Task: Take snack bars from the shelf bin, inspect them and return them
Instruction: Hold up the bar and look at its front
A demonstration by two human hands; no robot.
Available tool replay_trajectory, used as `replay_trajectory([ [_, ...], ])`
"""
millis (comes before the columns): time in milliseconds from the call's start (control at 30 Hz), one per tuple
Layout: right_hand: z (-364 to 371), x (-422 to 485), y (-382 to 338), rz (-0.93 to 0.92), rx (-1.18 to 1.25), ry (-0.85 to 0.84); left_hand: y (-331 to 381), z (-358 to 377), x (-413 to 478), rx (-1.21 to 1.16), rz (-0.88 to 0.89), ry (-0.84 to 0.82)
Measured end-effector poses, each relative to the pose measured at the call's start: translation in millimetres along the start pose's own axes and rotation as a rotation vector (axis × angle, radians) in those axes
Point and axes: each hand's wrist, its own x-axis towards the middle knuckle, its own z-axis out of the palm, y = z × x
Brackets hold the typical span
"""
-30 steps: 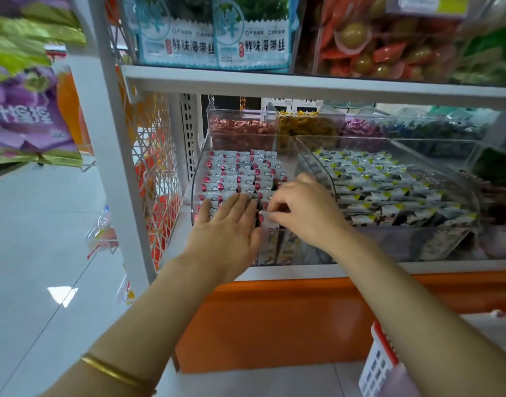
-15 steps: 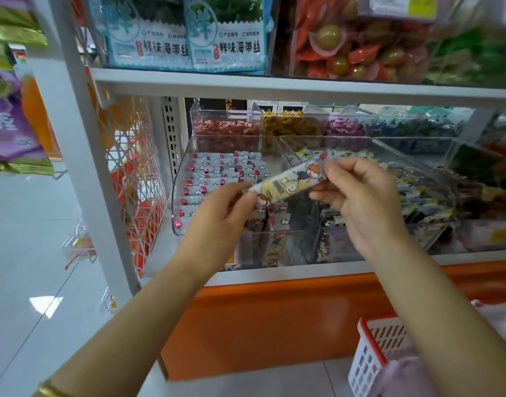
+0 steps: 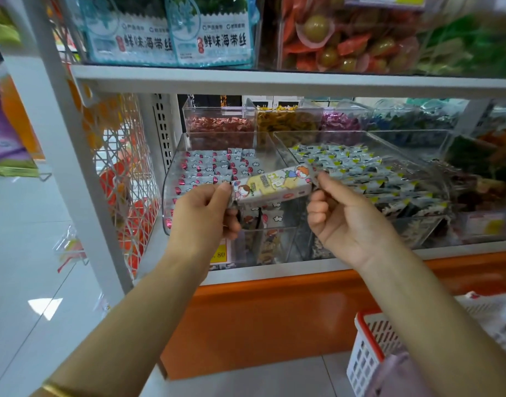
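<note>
A snack bar (image 3: 272,184) in a pale wrapper with cartoon figures hangs level in front of the shelf. My left hand (image 3: 203,219) pinches its left end and my right hand (image 3: 343,219) pinches its right end. Behind it stands the clear shelf bin (image 3: 171,179), filled with several bars in white wrappers with pink dots and clouds. The bin's front part is hidden by my hands and the bar.
A second clear bin (image 3: 360,173) of green-and-white bars stands to the right. Smaller candy bins (image 3: 220,124) line the back. The upper shelf (image 3: 274,81) hangs close above. A white and red basket (image 3: 372,348) sits at lower right, a wire rack (image 3: 123,179) at left.
Both hands went from inside the bin to holding one bar up by its ends; since half a second ago the bar has stayed nearly still.
</note>
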Motion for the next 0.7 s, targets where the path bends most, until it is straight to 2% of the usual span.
replay_trajectory([
  [100, 0.8, 0.8, -1.3, 0.109, 0.104, -0.008, 2.5, -0.9, -0.4, -0.052, -0.025, -0.022],
  [200, 0.8, 0.7, -2.9, 0.194, 0.213, -0.062, 7.2, -0.4, -1.2, -0.307, -0.112, -0.087],
  [267, 0.9, -0.2, -2.8, 0.201, 0.203, -0.085, 9.6, -0.4, -0.9, -0.482, -0.154, -0.121],
  [333, -1.4, 0.2, -1.0, 0.089, 0.020, -0.041, 9.9, -1.4, 0.6, -0.567, -0.168, -0.130],
  [433, -4.3, 0.3, 1.6, -0.185, -0.272, 0.011, 8.4, -3.7, 1.4, -0.458, -0.138, -0.141],
  [567, -5.6, -0.6, -1.1, -0.357, -0.380, -0.033, 8.1, -5.5, 1.6, -0.309, -0.156, -0.180],
  [700, -5.9, -0.7, -2.4, -0.438, -0.435, -0.036, 10.4, -3.3, 1.1, -0.338, -0.176, -0.220],
])
